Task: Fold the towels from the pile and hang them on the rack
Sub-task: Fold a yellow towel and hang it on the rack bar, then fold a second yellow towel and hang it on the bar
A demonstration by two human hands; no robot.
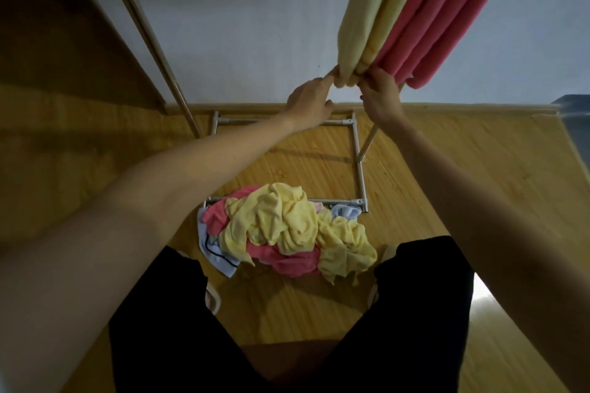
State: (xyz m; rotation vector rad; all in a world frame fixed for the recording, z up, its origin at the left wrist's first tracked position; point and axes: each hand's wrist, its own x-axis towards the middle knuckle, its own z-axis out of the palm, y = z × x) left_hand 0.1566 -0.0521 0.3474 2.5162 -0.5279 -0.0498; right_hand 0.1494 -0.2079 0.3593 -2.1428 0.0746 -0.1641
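Hanging is the step I am on now. My left hand point(308, 105) pinches the near end of the yellow towel point(367, 25) on the rack point(357, 150), with fingers curled on its edge. My right hand point(380, 96) grips the same towel from the right side, just beside the pink towels point(447, 19) that hang there. I think the towel needs a small tug to sit straight. Next I should let go and reach down to the pile point(287, 230) on the floor point(447, 169), near my legs, for one more towel to fold.
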